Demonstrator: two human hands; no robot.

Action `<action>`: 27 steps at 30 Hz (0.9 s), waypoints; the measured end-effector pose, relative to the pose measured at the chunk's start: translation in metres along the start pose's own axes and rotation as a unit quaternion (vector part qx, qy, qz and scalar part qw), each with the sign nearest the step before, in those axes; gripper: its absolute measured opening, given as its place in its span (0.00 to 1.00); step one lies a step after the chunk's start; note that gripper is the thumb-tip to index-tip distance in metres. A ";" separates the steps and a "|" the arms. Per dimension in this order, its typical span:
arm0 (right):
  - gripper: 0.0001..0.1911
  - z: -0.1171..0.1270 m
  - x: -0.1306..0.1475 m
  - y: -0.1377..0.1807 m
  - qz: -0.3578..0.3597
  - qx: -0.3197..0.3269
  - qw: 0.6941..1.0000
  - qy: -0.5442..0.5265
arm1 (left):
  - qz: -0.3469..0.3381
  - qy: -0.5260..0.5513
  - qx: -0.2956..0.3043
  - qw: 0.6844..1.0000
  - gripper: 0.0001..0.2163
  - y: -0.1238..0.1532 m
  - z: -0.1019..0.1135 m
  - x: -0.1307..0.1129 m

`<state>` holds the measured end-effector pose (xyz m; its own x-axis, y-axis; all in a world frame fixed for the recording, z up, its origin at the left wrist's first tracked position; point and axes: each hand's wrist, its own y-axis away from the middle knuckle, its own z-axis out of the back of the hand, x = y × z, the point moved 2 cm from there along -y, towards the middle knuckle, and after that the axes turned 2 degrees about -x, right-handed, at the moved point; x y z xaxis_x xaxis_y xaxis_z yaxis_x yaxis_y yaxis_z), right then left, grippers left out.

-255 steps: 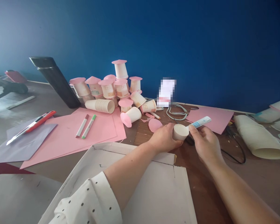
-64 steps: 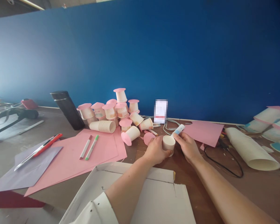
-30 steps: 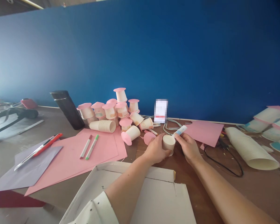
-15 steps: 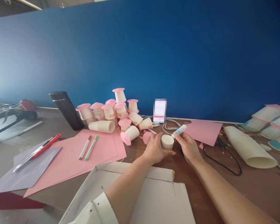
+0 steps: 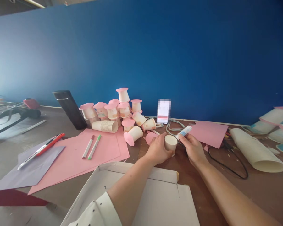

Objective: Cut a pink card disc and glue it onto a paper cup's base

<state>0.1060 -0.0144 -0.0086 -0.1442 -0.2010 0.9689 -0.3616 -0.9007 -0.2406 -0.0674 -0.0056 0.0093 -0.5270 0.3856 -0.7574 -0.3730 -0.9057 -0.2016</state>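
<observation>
My left hand [image 5: 158, 149] is wrapped round a small white paper cup [image 5: 170, 145] that stands upside down or upright on the brown table; I cannot tell which. In my right hand [image 5: 192, 149] is a slim white glue tube [image 5: 185, 131] with a blue label, pinched between thumb and fingers. The tube's tip is at the cup's upper right rim. A pink paper disc [image 5: 151, 137] lies just behind my left hand. To the left, several paper cups with pink paper tops [image 5: 112, 110] are stacked and piled; some lie on their sides.
A nested cup stack [image 5: 106, 126], two markers [image 5: 93, 147], pink sheets [image 5: 75, 157] and a red utility knife [image 5: 43, 149] lie left, near a black flask [image 5: 70, 110]. A white board [image 5: 160, 201] is in front. A phone [image 5: 163, 111], cables, pink paper [image 5: 209, 133] and large cups [image 5: 259, 153] lie beyond and right.
My left thumb has closed in against the cup. The tube's tip stays by the rim. The whole view has shifted slightly, with things appearing a little further right.
</observation>
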 end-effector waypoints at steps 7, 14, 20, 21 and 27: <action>0.20 -0.001 0.006 0.002 -0.002 0.003 1.000 -0.009 | 0.013 0.011 -0.007 1.000 0.46 -0.001 -0.005 0.001; 0.19 -0.003 0.014 0.005 0.026 0.032 0.999 0.022 | 0.015 -0.047 -0.026 0.998 0.29 -0.003 -0.011 0.003; 0.19 -0.004 0.014 0.005 0.029 0.040 0.998 0.042 | 0.009 -0.060 -0.029 0.998 0.26 -0.003 -0.012 0.004; 0.19 -0.004 0.014 0.005 0.029 0.039 0.998 0.046 | 0.009 -0.060 -0.030 0.998 0.26 -0.003 -0.012 0.004; 0.21 -0.006 0.017 0.005 0.028 0.027 0.997 0.071 | 0.004 -0.062 -0.029 0.998 0.25 -0.003 -0.011 0.002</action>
<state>0.0965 -0.0198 0.0064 -0.2922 -0.1979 0.9357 -0.3003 -0.9099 -0.2862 -0.0589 -0.0040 0.0016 -0.6221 0.3935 -0.6768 -0.3248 -0.9163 -0.2343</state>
